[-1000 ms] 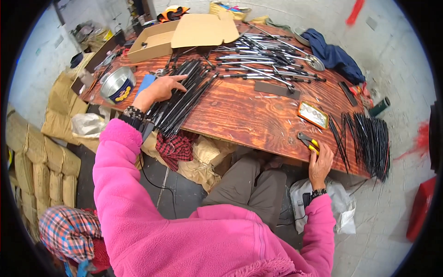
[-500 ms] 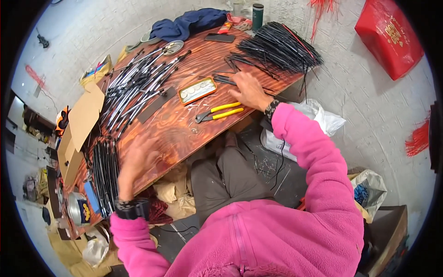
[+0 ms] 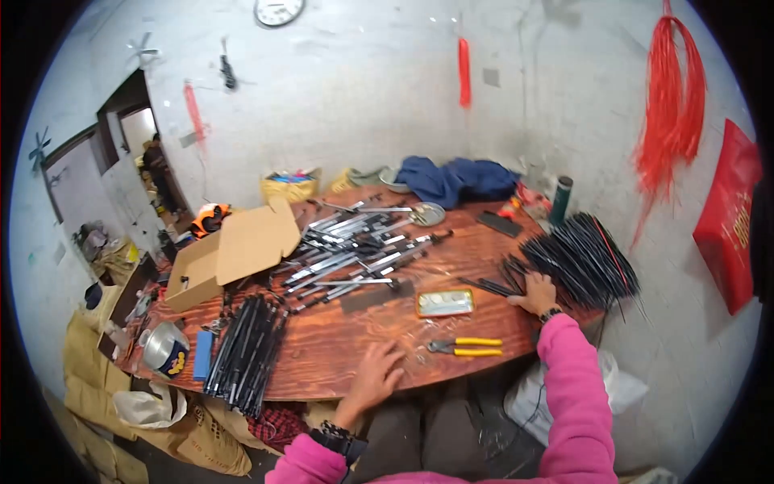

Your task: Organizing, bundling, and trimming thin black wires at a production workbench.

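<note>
My right hand [image 3: 534, 295] is at the right side of the wooden table, its fingers closed over the ends of a few thin black rods [image 3: 488, 286]. Just beyond it lies a thick pile of long thin black rods [image 3: 576, 262]. Near the table's front edge my left hand [image 3: 375, 379] rests low over the wood, fingers loosely apart and holding nothing. Between the hands lie yellow-handled pliers [image 3: 476, 347] and, behind them, a shallow rectangular tin [image 3: 445, 303] with small pale things in it. Silver-and-black rods [image 3: 355, 246] lie heaped farther back.
A bundle of black rods [image 3: 246, 355] lies at the left front, beside a blue block [image 3: 203, 356] and a metal can [image 3: 165, 348]. Behind them stands an open cardboard box [image 3: 193, 270]. A phone [image 3: 500, 223], dark blue cloth [image 3: 455, 181] and green bottle [image 3: 561, 200] are at the back.
The view has tilted up, showing more wall. My left hand has moved rightward from beside the left bundle to the table's front middle. My right hand stays by the black rods.
</note>
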`<act>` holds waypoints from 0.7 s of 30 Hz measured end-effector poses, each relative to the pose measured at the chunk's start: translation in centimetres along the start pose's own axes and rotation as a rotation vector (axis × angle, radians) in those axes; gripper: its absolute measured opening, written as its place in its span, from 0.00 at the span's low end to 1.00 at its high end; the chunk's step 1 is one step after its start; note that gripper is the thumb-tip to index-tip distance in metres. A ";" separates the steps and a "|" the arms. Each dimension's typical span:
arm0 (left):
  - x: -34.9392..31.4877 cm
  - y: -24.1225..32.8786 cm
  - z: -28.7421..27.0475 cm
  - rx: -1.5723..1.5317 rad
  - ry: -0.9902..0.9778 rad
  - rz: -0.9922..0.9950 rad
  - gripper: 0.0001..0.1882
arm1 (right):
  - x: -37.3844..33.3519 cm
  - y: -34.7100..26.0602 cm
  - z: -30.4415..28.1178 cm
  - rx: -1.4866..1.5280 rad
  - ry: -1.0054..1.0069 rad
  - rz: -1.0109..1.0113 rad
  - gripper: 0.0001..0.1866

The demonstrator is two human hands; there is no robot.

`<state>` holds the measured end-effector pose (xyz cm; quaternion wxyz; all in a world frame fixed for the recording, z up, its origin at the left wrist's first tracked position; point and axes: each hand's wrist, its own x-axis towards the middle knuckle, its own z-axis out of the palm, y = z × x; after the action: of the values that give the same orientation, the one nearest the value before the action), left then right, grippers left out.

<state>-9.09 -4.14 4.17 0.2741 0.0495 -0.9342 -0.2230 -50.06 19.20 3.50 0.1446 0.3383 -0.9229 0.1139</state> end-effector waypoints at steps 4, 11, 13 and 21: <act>0.0 1.4 -0.3 -0.031 0.016 -0.061 0.20 | 2.5 -1.2 -2.6 -0.033 -0.172 0.038 0.35; -0.3 1.5 -0.2 0.007 0.021 -0.081 0.19 | 1.0 -1.1 0.4 -0.023 -0.025 0.045 0.17; -0.4 1.4 -0.4 0.018 0.032 -0.088 0.18 | 1.2 -1.0 0.8 -0.120 0.107 -0.020 0.18; 0.9 1.4 0.2 0.044 0.079 -0.022 0.15 | 1.4 -0.9 -0.6 0.120 0.025 0.059 0.21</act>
<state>-9.88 -3.01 5.09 0.3070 0.0746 -0.9267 -0.2034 -50.36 17.91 4.62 0.1323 0.3175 -0.9220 0.1777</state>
